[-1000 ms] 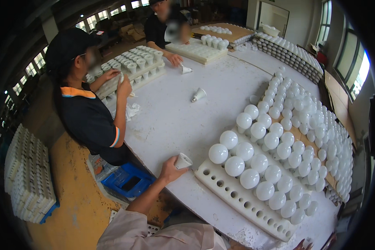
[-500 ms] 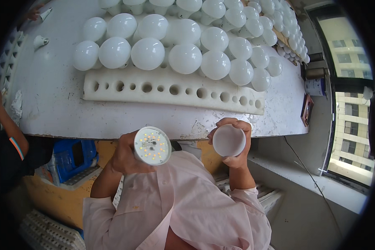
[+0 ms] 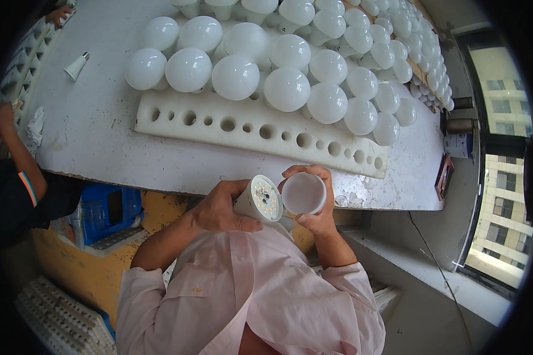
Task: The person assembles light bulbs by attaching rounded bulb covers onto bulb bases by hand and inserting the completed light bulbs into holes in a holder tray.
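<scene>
My left hand (image 3: 222,208) is closed round a white LED bulb base (image 3: 241,203), whose round board of small yellow and white chips faces up and right. In my right hand (image 3: 321,214) is a white bulb cover (image 3: 304,193), a hollow cup with its open side toward the bulb base. The two rims are very near each other in front of the table edge; I cannot tell whether they touch. Beyond them lies a white foam holder (image 3: 213,131) with a row of holes. Finished-looking bulbs (image 3: 236,77) stand in rows behind its front edge.
A white table (image 3: 95,133) spans the view. At far left, another person's arm (image 3: 23,148) reaches beside a holed foam tray (image 3: 26,80); a loose bulb base (image 3: 76,67) lies nearby. A blue crate (image 3: 109,207) sits below the table. A window (image 3: 503,201) is at right.
My hands have come together: the bulb base moved right and tilted toward the cover, while the cover moved left and turned toward the base. The whole view has shifted slightly.
</scene>
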Demonstrator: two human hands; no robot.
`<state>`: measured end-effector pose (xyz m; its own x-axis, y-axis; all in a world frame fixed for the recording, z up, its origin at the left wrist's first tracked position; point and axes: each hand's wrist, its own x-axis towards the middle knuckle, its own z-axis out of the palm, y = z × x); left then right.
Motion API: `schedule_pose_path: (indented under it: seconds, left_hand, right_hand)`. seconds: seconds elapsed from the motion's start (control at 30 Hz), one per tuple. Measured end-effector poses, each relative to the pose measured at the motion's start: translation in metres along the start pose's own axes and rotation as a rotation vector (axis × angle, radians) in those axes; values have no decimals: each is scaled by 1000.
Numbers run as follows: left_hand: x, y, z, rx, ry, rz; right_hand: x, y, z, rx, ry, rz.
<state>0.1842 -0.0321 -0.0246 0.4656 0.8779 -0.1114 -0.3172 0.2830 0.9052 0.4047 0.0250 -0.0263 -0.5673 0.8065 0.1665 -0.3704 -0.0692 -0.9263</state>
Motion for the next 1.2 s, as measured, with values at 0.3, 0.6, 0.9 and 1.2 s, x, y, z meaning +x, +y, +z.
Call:
schedule_pose_path:
  seconds: [0.3,0.6,0.9,1.2]
  left_hand:
    - [2,11,-7,174,11,-122]
    - [3,28,-8,477,-33,-358]
    - [0,23,-8,563,-56,-275]
    - [6,56,2,637,-220,-213]
  right_hand:
    - [17,-32,0,-554,-271,75]
    - [19,-37,26,-959,-490,176]
    - [16,-13,34,-803,-447,-131]
    - [6,-9,49,-678,-236,-482]
